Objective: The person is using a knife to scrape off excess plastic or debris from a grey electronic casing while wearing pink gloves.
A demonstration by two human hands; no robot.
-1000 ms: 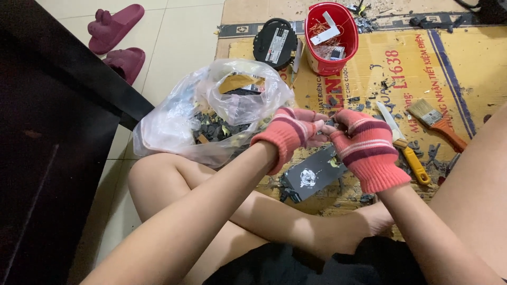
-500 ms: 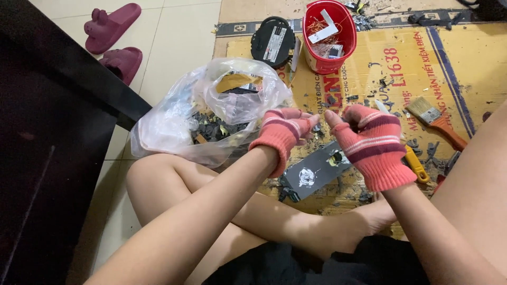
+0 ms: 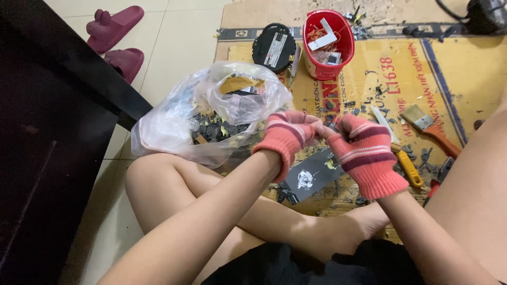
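Cardboard floor mat (image 3: pixel 454 79) | red bucket (image 3: pixel 346 45), plastic bag (image 3: pixel 174 121) nearby | both gloved hands' fingers clenched together, contents hidden

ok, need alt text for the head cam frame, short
A person seated cross-legged on flattened cardboard brings the left hand and right hand, both in pink striped knit gloves, together over a dark flat part, pinching something too small to identify. Nearby lie a clear plastic bag of scrap pieces, a red bucket, a paintbrush and maroon slippers.
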